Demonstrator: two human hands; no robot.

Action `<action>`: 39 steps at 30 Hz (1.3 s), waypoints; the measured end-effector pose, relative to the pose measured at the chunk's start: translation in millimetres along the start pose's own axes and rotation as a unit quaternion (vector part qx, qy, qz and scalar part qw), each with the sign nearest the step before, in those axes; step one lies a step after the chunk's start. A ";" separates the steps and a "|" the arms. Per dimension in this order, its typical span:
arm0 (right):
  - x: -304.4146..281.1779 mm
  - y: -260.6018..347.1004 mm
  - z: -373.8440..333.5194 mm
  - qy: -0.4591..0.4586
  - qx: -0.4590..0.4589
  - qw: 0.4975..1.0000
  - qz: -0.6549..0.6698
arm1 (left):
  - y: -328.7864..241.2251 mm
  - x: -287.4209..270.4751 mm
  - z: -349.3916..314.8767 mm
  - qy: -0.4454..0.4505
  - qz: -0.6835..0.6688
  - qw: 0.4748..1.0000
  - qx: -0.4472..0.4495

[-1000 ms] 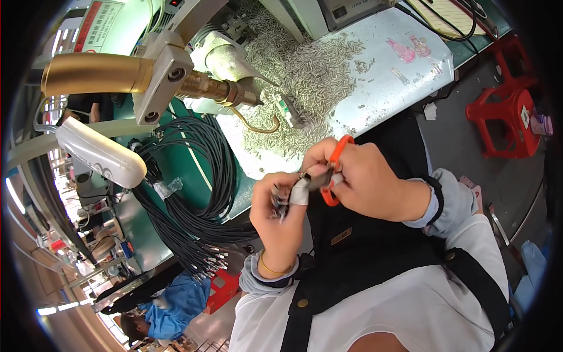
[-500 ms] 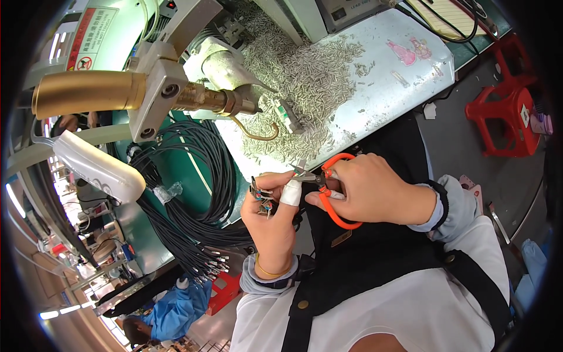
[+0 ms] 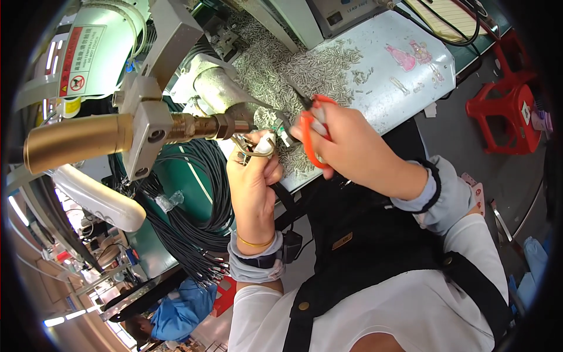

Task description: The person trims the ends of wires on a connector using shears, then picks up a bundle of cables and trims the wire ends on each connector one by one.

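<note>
My left hand (image 3: 252, 176) is closed around small metal connector pieces, mostly hidden by its fingers. A white cover (image 3: 267, 144) wraps one fingertip. These fingertips are beside a small green piece (image 3: 278, 128) at a metal holder, just under the tip of a gold-handled soldering iron (image 3: 82, 141). A curved brass tube (image 3: 249, 151) passes right in front of the fingers. To the right, my right hand (image 3: 346, 138) grips orange-handled cutters (image 3: 311, 126), their dark blades pointing up and away over a pile of small metal pins (image 3: 328, 64).
A coil of black cables (image 3: 196, 229) lies on the green bench at left. Beneath the iron is a pale rounded arm (image 3: 97, 199). A grey control box (image 3: 346, 17) stands at the back. Red stools (image 3: 510, 117) are at right; a person in blue (image 3: 182, 311) sits at lower left.
Both hands have moved up and away from me, the left one to the iron's tip. The cutters have left the left hand's fingertips. The iron appears shifted slightly left and lower.
</note>
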State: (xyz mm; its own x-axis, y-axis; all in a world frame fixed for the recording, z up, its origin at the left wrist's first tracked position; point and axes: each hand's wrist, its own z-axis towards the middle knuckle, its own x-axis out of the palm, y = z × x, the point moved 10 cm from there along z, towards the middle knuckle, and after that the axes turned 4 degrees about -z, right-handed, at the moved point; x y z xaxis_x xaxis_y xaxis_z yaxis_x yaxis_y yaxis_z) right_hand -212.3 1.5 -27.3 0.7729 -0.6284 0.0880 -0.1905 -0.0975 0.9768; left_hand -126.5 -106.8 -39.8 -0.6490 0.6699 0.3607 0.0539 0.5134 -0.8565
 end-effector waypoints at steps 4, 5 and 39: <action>5.9 0.4 24.2 0.031 0.004 0.999 -0.017 | 0.4 -1.5 6.6 0.017 0.005 1.000 -0.024; 6.1 -0.7 24.9 0.032 0.005 0.999 -0.016 | 1.8 -1.3 8.0 0.025 0.008 0.999 -0.033; 15.1 51.7 -43.5 -0.007 -0.326 0.918 -0.224 | -8.0 26.0 -68.0 0.038 0.277 0.950 0.141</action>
State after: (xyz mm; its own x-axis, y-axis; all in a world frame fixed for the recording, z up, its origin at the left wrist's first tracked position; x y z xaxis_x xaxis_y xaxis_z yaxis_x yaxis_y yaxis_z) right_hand -184.2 20.6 33.0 0.6760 -0.6485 -0.3501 0.5523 0.1313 0.8233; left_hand -92.2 -57.0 1.6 -0.5237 0.8369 -0.1589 0.1588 -0.0874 -0.9834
